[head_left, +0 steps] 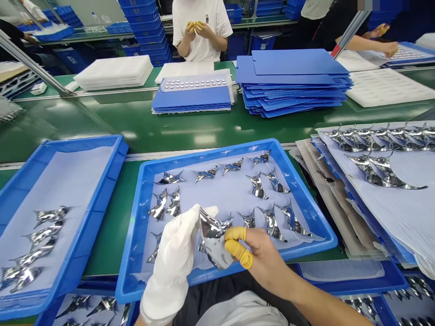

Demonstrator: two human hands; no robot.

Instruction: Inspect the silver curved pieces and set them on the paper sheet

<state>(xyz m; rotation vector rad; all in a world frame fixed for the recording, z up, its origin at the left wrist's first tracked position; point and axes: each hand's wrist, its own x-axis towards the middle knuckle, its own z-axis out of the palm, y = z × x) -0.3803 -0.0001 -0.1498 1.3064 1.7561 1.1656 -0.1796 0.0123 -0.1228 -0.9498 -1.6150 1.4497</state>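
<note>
My left hand, in a white glove, grips a curved, mirror-bright chrome trim piece with pointed corners. Thumb and fingers of my right hand, with yellow finger cots on, pinch the edge of a greyish, see-through film just below that piece. Whether the film still sticks to the chrome I cannot tell. Both hands are over the near side of a blue tray, where similar chrome trim pieces lie around the edges of a white liner.
On the left another blue tray holds several chrome pieces. Lined-up chrome parts lie on stacked sheets at right. Across the green bench stand blue sheets and white foam. A person faces me there.
</note>
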